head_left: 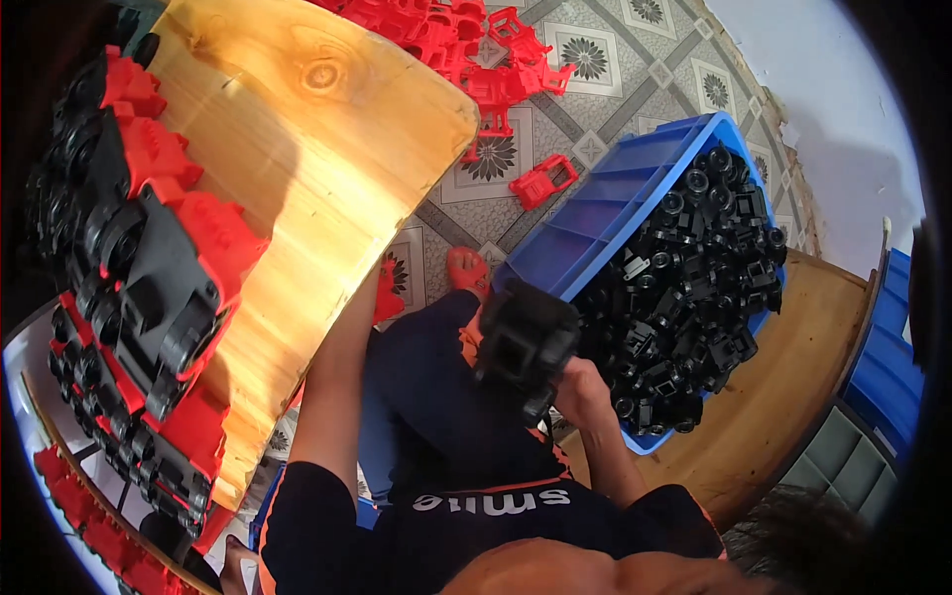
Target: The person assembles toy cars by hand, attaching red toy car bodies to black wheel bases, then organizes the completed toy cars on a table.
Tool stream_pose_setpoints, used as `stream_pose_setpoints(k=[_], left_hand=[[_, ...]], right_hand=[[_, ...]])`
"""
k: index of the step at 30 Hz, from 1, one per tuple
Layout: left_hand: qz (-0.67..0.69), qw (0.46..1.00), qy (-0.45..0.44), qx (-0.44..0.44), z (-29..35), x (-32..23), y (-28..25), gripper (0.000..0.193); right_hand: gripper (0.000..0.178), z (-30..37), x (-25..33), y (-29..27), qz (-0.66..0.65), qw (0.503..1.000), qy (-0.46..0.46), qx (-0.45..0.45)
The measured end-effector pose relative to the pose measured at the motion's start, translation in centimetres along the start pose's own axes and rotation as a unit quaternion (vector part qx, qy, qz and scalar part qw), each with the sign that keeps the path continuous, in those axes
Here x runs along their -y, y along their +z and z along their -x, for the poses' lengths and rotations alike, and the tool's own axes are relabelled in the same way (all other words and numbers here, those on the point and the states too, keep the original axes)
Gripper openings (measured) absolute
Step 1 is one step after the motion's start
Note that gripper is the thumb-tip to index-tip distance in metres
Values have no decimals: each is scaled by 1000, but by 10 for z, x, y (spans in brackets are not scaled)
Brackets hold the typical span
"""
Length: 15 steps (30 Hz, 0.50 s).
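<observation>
My right hand is closed around the edge of a black plastic toy vehicle part, held up above my lap. The part has a square opening in its middle and is slightly blurred. Just right of it, a blue plastic crate stands tilted, heaped with black wheeled toy parts. My left forearm reaches forward and passes under the edge of the wooden tabletop, which hides my left hand.
Rows of red and black toy vehicles line the tabletop's left side. Red plastic shells lie piled on the patterned tile floor, with a single red shell apart from them. The crate rests by a brown wooden surface; a grey compartment tray is at far right.
</observation>
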State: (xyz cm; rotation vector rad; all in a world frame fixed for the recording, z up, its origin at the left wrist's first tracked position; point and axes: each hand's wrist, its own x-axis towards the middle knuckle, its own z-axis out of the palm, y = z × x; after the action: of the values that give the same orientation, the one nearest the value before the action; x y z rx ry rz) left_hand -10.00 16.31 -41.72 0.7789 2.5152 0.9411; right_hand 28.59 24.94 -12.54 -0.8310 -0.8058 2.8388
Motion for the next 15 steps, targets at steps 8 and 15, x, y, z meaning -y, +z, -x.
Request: stream_pose_setpoints(k=[8,15], left_hand=[[-91,991,-19,-92,163,-130,-167,55],[-199,952,74,-222,266,-150,-230,61]], right_hand=[[26,-13,18,40,308,944,-111,50],[27,-11,16,39,286,946,-147,36]])
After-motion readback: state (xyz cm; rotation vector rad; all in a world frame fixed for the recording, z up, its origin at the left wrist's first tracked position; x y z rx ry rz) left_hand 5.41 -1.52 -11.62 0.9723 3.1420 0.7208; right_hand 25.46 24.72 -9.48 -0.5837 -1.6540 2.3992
